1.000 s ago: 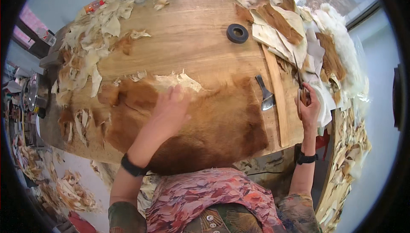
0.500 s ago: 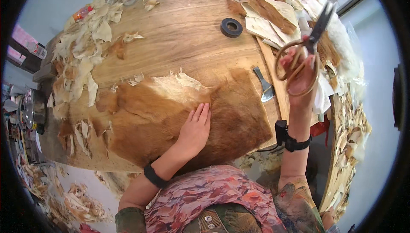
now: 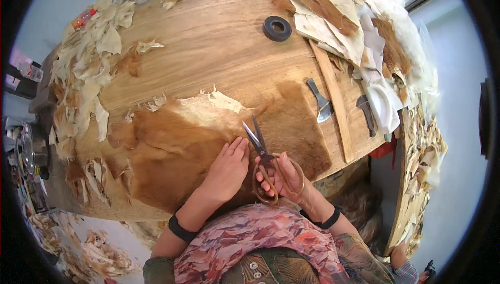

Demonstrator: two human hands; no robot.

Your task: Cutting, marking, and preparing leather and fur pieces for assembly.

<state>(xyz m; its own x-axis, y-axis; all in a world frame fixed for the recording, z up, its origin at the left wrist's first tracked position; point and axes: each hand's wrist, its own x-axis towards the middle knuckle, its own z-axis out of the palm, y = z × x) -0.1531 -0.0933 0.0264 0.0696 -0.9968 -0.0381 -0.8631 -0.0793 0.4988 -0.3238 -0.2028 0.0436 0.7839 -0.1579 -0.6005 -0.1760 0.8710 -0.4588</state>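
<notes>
A brown fur pelt (image 3: 172, 153) lies fur side up along the front of the wooden table, with a pale bare patch at its far edge. My left hand (image 3: 229, 167) rests flat on the fur, fingers stretched out. In my right hand (image 3: 281, 177) is a pair of scissors (image 3: 264, 156) with large looped handles. The blades are slightly parted and point away from me, over the fur just right of my left fingertips. Whether the tips touch the fur I cannot tell.
A black tape roll (image 3: 277, 28) lies toward the back. A crescent-bladed hand knife (image 3: 323, 108) sits right of the pelt, beside a wooden strip (image 3: 333, 101). Hide scraps (image 3: 88, 49) heap along the left, and more hides and white fur (image 3: 390, 10) fill the right back.
My right hand has come down and left from above the right side of the table, bringing the scissors over the pelt. My left hand stays on the fur.
</notes>
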